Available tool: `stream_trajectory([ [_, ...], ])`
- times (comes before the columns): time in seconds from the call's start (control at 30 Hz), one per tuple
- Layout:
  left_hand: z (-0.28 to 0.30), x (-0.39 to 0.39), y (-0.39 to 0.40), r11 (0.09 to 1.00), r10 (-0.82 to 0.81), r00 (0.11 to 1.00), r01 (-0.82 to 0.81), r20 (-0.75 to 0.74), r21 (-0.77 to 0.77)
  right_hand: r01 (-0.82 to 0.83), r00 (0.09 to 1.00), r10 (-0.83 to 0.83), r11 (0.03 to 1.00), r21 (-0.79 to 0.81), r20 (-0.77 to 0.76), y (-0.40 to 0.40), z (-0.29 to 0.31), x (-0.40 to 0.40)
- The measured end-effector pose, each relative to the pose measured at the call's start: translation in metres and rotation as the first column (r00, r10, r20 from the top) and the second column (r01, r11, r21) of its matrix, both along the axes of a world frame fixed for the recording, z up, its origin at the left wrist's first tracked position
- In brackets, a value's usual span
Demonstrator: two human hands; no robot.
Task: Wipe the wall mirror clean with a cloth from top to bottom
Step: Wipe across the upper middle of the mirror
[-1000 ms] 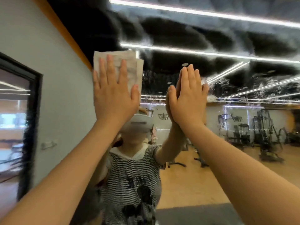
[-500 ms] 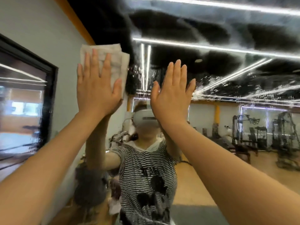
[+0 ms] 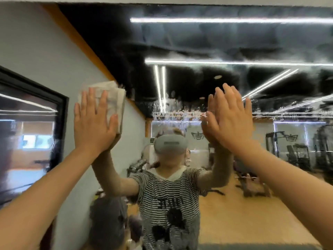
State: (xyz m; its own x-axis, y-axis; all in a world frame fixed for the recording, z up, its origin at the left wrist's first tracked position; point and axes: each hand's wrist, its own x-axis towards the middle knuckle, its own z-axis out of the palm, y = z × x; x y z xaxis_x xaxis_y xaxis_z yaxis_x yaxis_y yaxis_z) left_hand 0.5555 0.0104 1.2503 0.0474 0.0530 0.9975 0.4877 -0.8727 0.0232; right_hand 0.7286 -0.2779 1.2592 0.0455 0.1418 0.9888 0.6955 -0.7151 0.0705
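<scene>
The wall mirror fills nearly the whole view, and its top edge runs just under the frame's upper border. A folded white cloth lies flat against the glass at the left. My left hand presses it there with straight, spread fingers. My right hand rests flat on the bare glass to the right, fingers straight and holding nothing. Streaks and droplets mark the glass between the two hands. My reflection, in a striped shirt, stands below and between both arms.
The mirror reflects a grey wall with an orange strip, a black-framed window at the left, ceiling light strips and gym machines on a wooden floor at the right.
The view has tilted up, so the mirror's top edge now shows. Both hands sit lower in the view and farther apart. The cloth stays pressed under my left hand.
</scene>
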Motion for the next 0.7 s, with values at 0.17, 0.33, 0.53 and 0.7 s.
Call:
stream_trajectory([
  [0.17,0.001,-0.001,-0.003,1.0,0.002,1.0,-0.002,0.002,-0.024,0.018,1.0,-0.02,0.997,-0.074,-0.022,-0.047,-0.007,0.046],
  [0.33,0.002,0.0,-0.003,0.999,0.019,1.0,-0.019,-0.003,-0.042,-0.022,1.0,0.023,0.998,-0.051,0.014,-0.046,-0.007,0.051],
  [0.53,0.003,0.013,-0.022,0.983,0.018,0.994,0.003,0.112,-0.185,-0.048,0.998,0.049,0.998,-0.031,0.033,-0.047,-0.009,0.055],
  [0.7,0.005,0.041,-0.061,0.919,0.043,0.958,0.073,0.284,-0.387,-0.053,0.998,0.053,0.998,-0.025,0.032,-0.046,-0.01,0.056],
])
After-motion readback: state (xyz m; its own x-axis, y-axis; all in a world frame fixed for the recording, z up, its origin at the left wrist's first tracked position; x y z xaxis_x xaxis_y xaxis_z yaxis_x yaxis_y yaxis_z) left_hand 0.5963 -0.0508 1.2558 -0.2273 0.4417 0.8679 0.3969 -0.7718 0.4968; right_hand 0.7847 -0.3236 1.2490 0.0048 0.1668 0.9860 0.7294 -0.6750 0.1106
